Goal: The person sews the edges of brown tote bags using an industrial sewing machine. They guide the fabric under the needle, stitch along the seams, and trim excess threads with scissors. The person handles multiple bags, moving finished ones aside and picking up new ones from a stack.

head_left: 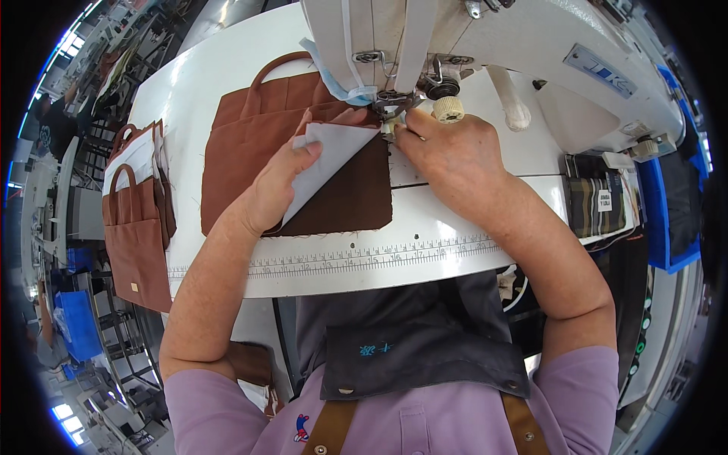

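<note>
A brown bag panel [235, 144] with a loop handle [259, 82] lies flat under the head of a white sewing machine [531, 34]. On it rests a darker brown piece [349, 205], with a white-backed flap [324, 163] folded up from it. My left hand [274, 182] grips that flap, thumb on the white side and fingers behind. Close by the needle and presser foot [396, 102], my right hand [459, 152] is closed, fingertips together at the work's upper right corner. Whatever it pinches is hidden.
Several stacked brown bag pieces [136, 243] hang over the table's left edge. A printed ruler [364, 258] runs along the front edge of the white table. Striped fabric pieces [599, 197] lie at the right, beside a blue bin [671, 235]. A knee-height stool-like frame [114, 318] stands left.
</note>
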